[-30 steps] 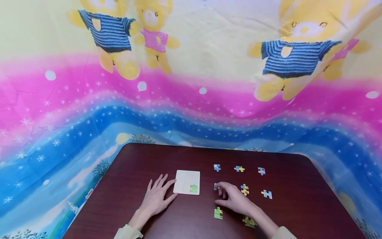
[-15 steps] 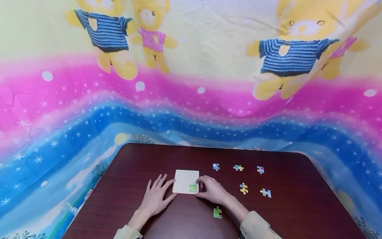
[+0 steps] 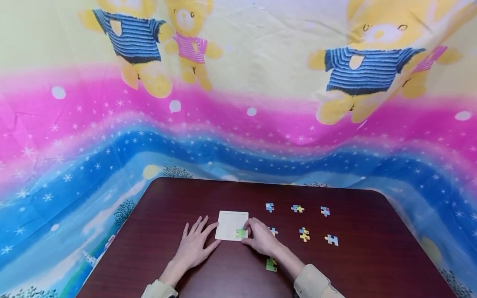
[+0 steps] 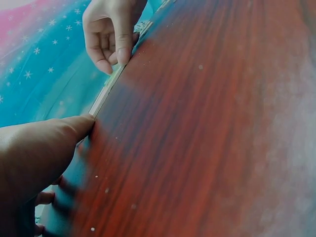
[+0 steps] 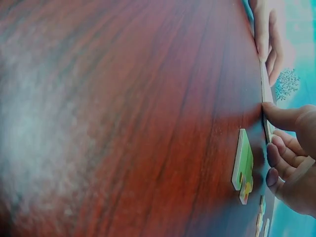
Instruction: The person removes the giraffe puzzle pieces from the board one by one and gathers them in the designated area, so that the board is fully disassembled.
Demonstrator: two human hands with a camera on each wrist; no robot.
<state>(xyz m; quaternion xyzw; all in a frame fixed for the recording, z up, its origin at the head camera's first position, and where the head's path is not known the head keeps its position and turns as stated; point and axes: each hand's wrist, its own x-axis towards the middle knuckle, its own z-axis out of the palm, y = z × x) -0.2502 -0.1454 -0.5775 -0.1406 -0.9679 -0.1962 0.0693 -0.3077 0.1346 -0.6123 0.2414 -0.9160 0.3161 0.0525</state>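
A small white square puzzle tray (image 3: 228, 223) lies on the table, with a green jigsaw piece (image 3: 240, 234) in its near right corner. My left hand (image 3: 191, 248) rests flat to the left, fingers spread, its index finger and thumb touching the tray's left side. My right hand (image 3: 261, 238) grips the tray's right corner: the thumb is at the near edge and the index fingertip beside the green piece. In the right wrist view, the right thumb (image 5: 284, 117) meets the thin tray edge while the other fingers curl.
Loose jigsaw pieces lie to the right: a back row with a blue-and-yellow piece (image 3: 297, 209), a yellow piece (image 3: 304, 234) and a blue piece (image 3: 333, 240). A green piece (image 5: 242, 160) is partly behind my right wrist. The dark table (image 3: 179, 198) meets a patterned cloth (image 3: 238, 124).
My right hand has moved left from the loose pieces to the tray's right side, then slightly further onto its corner. My left hand and the tray have stayed put.
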